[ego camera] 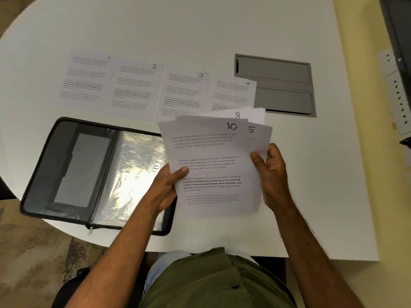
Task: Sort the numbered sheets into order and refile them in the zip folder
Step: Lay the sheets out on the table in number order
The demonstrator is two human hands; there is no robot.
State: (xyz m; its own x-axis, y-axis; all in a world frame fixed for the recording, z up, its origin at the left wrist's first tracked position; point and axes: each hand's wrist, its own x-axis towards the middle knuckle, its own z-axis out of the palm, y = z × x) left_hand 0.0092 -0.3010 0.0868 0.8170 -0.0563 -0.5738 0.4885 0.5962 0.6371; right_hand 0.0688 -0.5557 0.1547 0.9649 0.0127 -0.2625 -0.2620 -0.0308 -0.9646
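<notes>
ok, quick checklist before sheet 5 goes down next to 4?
1. Row on the table reads 1 to 4, sheet 4 last: ok.
2. Sheet 5 found in the fan, behind sheet 10: ok.
3. Left hand and right hand both grip the stack: ok.
4. Free spot right of 4: not ok, grey hatch sits there.
5. Zip folder lies open: ok.
6. All remaining numbers present: cannot tell.

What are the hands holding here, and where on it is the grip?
Both grip a fanned stack of numbered sheets: the left hand pinches its left edge, the right hand its right edge.
</notes>
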